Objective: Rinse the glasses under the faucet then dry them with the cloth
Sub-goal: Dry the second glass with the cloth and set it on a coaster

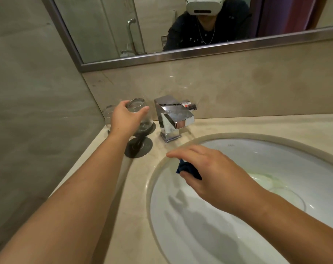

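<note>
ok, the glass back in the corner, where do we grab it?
Probably round its upper wall, from above: the rear glass stands by the side wall, and the left hand, gripping the nearer glass, crowds its other side.

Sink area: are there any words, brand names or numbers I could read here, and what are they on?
Nothing here can be read.
Small dark mark on the back wall of the sink: too small to read.
Red, black and white packet behind the faucet: print too blurred.
</note>
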